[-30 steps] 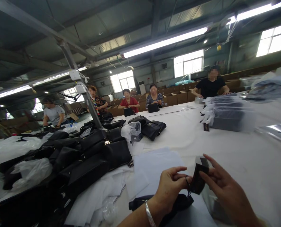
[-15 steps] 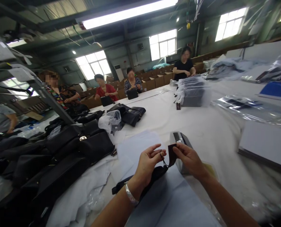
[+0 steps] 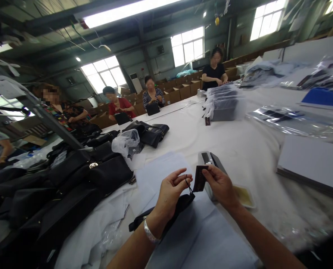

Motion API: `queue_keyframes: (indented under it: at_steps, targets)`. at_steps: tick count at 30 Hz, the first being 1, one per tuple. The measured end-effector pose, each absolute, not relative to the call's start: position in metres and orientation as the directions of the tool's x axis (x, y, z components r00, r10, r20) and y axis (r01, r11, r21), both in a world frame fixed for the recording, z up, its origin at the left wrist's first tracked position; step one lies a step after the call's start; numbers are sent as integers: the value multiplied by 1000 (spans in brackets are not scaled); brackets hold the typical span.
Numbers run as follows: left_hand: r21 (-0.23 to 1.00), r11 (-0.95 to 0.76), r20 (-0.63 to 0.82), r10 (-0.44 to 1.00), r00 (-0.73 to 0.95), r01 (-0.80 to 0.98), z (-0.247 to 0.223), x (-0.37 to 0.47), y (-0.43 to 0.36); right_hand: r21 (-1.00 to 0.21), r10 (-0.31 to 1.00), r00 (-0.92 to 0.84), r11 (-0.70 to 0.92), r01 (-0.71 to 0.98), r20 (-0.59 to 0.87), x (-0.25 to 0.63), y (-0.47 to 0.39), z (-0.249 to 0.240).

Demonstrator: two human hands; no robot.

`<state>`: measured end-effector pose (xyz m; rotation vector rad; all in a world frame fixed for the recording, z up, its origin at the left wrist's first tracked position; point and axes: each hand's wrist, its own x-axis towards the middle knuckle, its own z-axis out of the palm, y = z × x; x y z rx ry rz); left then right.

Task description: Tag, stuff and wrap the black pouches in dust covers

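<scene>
My left hand [image 3: 170, 188] pinches a thin black cord loop [image 3: 187, 183] between thumb and fingers. Between thumb and forefinger, my right hand [image 3: 219, 183] grips a dark hang tag [image 3: 200, 178] with faint lettering. The cord runs down to the black strap end of a bag [image 3: 181, 205], which lies partly hidden under my left hand and forearm. White paper sheets [image 3: 202, 235] spread beneath my wrists. Just beyond the tag stands a grey and black device [image 3: 211, 158], partly covered by my right hand.
Black handbags [image 3: 107, 173] are heaped on the left, with more bags [image 3: 153, 134] farther up. White-wrapped bags [image 3: 224, 104] stand in a row. A stack of white boards [image 3: 314, 164] and clear plastic sleeves [image 3: 292, 119] lie right. A shallow yellow dish [image 3: 244, 196] sits by my right forearm. Several co-workers are across the table.
My right hand has turned the tag flatter toward the camera. The left hand still pinches the cord. The whole view has shifted slightly, and the yellow dish shows more.
</scene>
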<state>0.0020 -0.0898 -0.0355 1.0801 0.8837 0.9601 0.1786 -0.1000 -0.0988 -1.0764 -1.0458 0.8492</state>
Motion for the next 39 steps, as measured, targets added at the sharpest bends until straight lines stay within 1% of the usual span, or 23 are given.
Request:
queue_keyframes:
  at_steps: [2, 4, 6, 12, 17, 19, 21, 23, 24, 26, 28, 30, 33, 35, 39]
  targets:
    - [967, 177, -108, 936, 334, -184, -35, 3, -91, -949, 936, 304, 244, -198, 177, 176, -97, -97]
    - [970, 172, -106, 934, 341, -170, -34, 3, -92, -906, 937, 338, 216, -364, 88, 172, -92, -97]
    - [974, 166, -105, 932, 347, -152, -33, 2, -93, -868, 925, 380, 212, -448, 30, 168, -87, -100]
    - [976, 161, -104, 937, 334, -148, -35, 2, -92, -852, 853, 522, 270, -448, -3, 163, -79, -115]
    - [975, 188, -132, 921, 366, -121, -39, 3, -91, -796, 821, 562, 274, -539, -99, 159, -78, -120]
    - [975, 204, -154, 907, 392, -89, -41, 3, -91, -791, 800, 592, 300, -533, -95, 158, -79, -121]
    - [976, 208, -165, 901, 401, -64, -44, 3, -91, -825, 773, 633, 329, -460, -44, 161, -84, -121]
    - [978, 200, -162, 908, 387, -58, -45, 3, -90, -894, 773, 631, 326, -309, 63, 166, -92, -120]
    - [979, 192, -155, 914, 374, -63, -45, 3, -89, -926, 791, 598, 311, -212, 129, 170, -97, -118]
    - [982, 168, -129, 930, 345, -85, -44, 3, -89, -961, 857, 455, 276, -8, 242, 177, -107, -113]
    - [985, 143, -105, 940, 325, -96, -41, 3, -91, -950, 919, 253, 270, 158, 303, 184, -114, -104]
    - [987, 126, -87, 942, 325, -101, -39, 4, -94, -919, 943, 83, 292, 266, 324, 188, -116, -93]
    - [988, 103, -58, 941, 335, -119, -39, 4, -98, -874, 945, -69, 323, 362, 320, 191, -114, -77]
    - [987, 84, -35, 945, 325, -138, -40, 4, -100, -862, 947, -146, 322, 390, 288, 192, -110, -70]
    - [980, 70, -17, 962, 271, -189, -42, 4, -99, -885, 944, -262, 288, 367, 199, 190, -109, -62]
